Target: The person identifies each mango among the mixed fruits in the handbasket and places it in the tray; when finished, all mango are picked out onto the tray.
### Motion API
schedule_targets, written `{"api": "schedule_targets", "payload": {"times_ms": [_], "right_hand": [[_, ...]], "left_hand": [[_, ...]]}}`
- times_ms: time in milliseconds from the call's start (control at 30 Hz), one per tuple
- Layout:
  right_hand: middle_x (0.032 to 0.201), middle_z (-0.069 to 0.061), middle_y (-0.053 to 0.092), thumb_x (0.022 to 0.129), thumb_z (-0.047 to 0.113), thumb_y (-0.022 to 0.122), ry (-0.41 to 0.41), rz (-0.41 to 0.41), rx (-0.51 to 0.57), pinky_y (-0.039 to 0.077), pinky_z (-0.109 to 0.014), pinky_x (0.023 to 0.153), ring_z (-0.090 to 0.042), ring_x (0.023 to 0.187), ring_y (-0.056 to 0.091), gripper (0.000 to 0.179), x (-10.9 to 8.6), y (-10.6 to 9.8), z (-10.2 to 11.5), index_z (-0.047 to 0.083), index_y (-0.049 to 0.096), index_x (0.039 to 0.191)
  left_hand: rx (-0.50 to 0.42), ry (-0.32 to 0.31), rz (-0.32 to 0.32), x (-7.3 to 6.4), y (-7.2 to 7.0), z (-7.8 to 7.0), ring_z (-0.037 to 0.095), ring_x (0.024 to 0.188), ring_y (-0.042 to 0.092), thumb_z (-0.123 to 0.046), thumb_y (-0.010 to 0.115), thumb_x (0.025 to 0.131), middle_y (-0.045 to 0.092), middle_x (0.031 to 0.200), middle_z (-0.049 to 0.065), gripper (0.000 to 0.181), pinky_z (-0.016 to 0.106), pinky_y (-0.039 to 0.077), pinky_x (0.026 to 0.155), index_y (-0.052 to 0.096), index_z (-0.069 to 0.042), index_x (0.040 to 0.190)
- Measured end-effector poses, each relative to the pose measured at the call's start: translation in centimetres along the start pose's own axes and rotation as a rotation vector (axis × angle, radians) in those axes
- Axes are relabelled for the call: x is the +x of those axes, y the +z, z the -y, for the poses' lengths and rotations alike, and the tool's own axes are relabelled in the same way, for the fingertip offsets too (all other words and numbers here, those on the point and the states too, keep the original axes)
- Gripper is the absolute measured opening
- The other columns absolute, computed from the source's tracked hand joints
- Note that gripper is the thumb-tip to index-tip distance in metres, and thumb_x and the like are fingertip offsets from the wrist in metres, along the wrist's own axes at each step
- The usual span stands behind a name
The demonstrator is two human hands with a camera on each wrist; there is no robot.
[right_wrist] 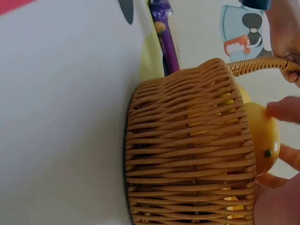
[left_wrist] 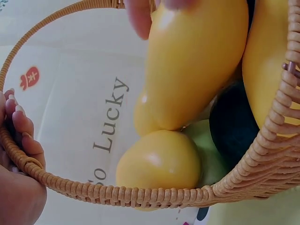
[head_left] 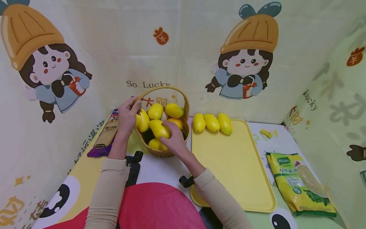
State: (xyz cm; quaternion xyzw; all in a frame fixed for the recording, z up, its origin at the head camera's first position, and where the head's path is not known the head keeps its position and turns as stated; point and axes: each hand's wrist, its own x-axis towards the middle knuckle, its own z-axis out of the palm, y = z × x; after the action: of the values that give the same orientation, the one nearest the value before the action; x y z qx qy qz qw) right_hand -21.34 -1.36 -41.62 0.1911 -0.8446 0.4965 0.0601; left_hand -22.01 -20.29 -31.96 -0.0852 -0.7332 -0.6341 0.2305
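pale cartoon-printed cloth (head_left: 188, 66) lines the walls. from my remote seat i see the left hand (head_left: 127, 116) curled round the handle of a round tan wicker basket (head_left: 161, 153), and the right hand (head_left: 175, 141) gripping a smooth yellow mango (head_left: 158, 128) atop the fruit inside, some fingertips hidden from me. i can't identify a dark rounded thing (left_wrist: 234, 124) lower down. the left arm cuts off one edge of a purple-and-brown packet (head_left: 107, 133). three yellow mangoes (head_left: 212, 122) lie along the far edge of a flat yellow tray (head_left: 234, 171).

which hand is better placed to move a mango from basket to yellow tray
Right, I'd judge: the right hand grips a mango and is nearer the yellow tray, while the left hand holds the basket handle.
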Motion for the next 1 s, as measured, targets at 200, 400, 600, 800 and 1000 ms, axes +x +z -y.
{"api": "schedule_targets", "payload": {"times_ms": [200,400,600,800,1000], "right_hand": [[0.149,-0.002,0.046,0.086,0.039,0.072,0.083,0.046,-0.054,0.044,-0.044,0.109,-0.022,0.128,0.049,0.075,0.1,0.5,0.2,0.017,0.041,0.150],[0.148,-0.004,0.050,0.089,0.036,0.066,0.083,0.036,-0.078,0.044,-0.044,0.108,-0.023,0.127,0.052,0.069,0.5,0.4,0.1,0.015,0.043,0.150],[0.146,-0.001,0.053,0.087,0.029,0.068,0.034,0.011,-0.061,0.043,-0.043,0.109,-0.020,0.130,0.052,0.062,0.0,-1.1,-0.5,0.018,0.049,0.146],[0.142,0.000,0.056,0.084,0.024,0.072,-0.006,-0.081,-0.056,0.044,-0.043,0.108,-0.021,0.128,0.052,0.059,-0.5,-4.0,-1.9,0.020,0.054,0.141],[0.142,-0.003,0.056,0.085,0.023,0.073,-0.009,-0.111,-0.063,0.044,-0.045,0.107,-0.023,0.126,0.053,0.058,-0.8,-7.8,-3.2,0.019,0.055,0.140]], "left_hand": [[0.001,-0.003,-0.006,0.0,-0.1,0.0,0.012,0.065,0.050,-0.016,0.055,0.102,0.054,0.075,-0.001,0.034,0.018,0.047,0.063,0.063,0.011,0.122],[0.003,-0.014,-0.004,0.0,0.0,0.0,0.012,0.066,0.050,-0.016,0.055,0.102,0.054,0.075,-0.001,0.033,0.018,0.047,0.063,0.064,0.009,0.122],[0.008,-0.022,-0.001,0.0,0.2,-0.1,0.012,0.066,0.050,-0.016,0.055,0.102,0.054,0.075,0.000,0.032,0.017,0.047,0.064,0.064,0.008,0.121],[0.017,-0.024,-0.007,0.0,0.3,-0.1,0.013,0.066,0.050,-0.016,0.055,0.102,0.053,0.075,-0.001,0.032,0.018,0.048,0.064,0.064,0.008,0.121],[0.026,-0.027,-0.015,0.1,0.2,0.2,0.012,0.066,0.049,-0.018,0.056,0.102,0.053,0.075,-0.001,0.032,0.020,0.047,0.064,0.065,0.006,0.121]]}}
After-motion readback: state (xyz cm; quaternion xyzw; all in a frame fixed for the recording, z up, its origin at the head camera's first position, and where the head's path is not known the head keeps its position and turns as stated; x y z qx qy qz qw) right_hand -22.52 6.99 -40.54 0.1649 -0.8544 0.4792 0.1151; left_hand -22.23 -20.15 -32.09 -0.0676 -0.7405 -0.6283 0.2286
